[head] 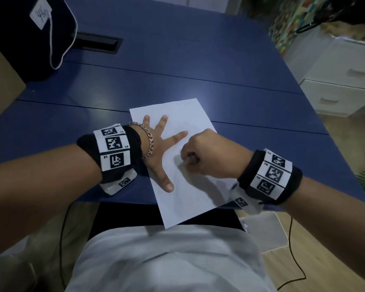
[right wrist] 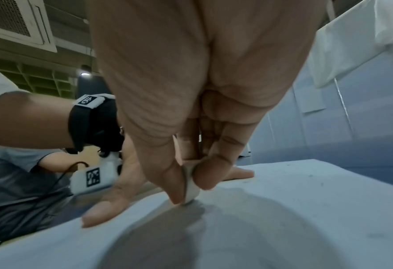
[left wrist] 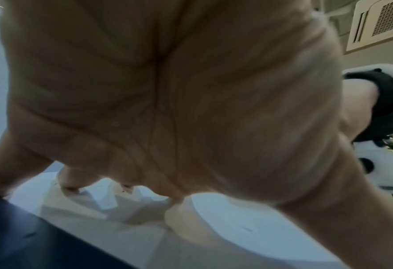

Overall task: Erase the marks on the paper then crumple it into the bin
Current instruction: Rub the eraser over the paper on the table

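Note:
A white sheet of paper [head: 190,114] lies askew on the blue table [head: 177,66], its near corner hanging over the front edge. My left hand [head: 162,142] lies flat on the sheet's left part with the fingers spread. My right hand [head: 198,152] pinches a small white eraser [right wrist: 192,189] between thumb and fingers, its tip down on the paper [right wrist: 294,200] at mid sheet. Only faint grey traces and specks show on the sheet. The left wrist view is mostly my left palm [left wrist: 167,91] over the paper [left wrist: 248,227].
A dark bag [head: 30,39] with a white cord sits at the far left, beside a black cable slot [head: 97,42]. White drawers [head: 335,91] stand to the right of the table. A pale box-like thing [head: 270,230] sits on the floor near my right side.

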The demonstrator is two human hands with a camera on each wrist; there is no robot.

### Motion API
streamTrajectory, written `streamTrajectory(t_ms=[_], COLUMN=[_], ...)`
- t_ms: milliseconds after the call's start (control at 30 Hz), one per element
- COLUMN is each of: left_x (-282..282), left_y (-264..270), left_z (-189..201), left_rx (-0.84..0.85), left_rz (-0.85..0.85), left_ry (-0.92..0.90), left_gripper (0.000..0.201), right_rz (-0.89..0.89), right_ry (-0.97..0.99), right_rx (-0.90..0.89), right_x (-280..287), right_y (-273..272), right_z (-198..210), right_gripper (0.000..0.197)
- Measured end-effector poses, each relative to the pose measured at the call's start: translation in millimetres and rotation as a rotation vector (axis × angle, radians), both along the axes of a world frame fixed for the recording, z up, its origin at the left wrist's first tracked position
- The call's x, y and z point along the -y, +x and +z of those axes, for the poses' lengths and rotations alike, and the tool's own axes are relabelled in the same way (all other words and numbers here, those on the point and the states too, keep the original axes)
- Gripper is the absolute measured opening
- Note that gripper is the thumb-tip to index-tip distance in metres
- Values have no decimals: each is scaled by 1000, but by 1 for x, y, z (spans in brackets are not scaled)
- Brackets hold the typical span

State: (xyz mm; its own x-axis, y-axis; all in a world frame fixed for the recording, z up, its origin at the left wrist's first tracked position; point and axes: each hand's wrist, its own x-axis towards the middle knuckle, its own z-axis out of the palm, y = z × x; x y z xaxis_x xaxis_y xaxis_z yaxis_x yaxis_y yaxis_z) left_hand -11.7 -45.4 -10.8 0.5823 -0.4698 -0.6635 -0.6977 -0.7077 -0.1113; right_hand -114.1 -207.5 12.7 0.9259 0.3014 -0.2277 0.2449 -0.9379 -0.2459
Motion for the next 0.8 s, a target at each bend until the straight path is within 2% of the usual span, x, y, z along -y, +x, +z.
streamTrajectory(t_ms=[67,167,233,333,500,633,700,800], left_x=[-1,0,-1,-2,-2,-3,-3,-3], left_y=[0,-1,-1,-1,-2,1,2,1], left_z=[1,3,3,1,4,0,-2,0], left_rx=[2,-4,-4,-6,-13,-15,-15,-12], left_rz=[-2,6,10,15,19,23,23,17], left_ry=[-3,-11,-8,-11,-21,-30,-35,-28], left_gripper=[168,167,169,169,166,169,169,166], right_rz=[-47,-153,-82,-24,-225,-71,-25,-164], right_ry=[-29,-14,-31,-4,-48,-72,-69,-66], right_rx=[34,136,149,60,125,117,75,107], right_x=[15,24,10,-3,27,-4,-4,24], right_y=[16,28,20,9,31,13,9,22], right_z=[1,-3,-6,-6,-4,-5,-7,-6], right_gripper=[8,10,8,7,9,29,17,13])
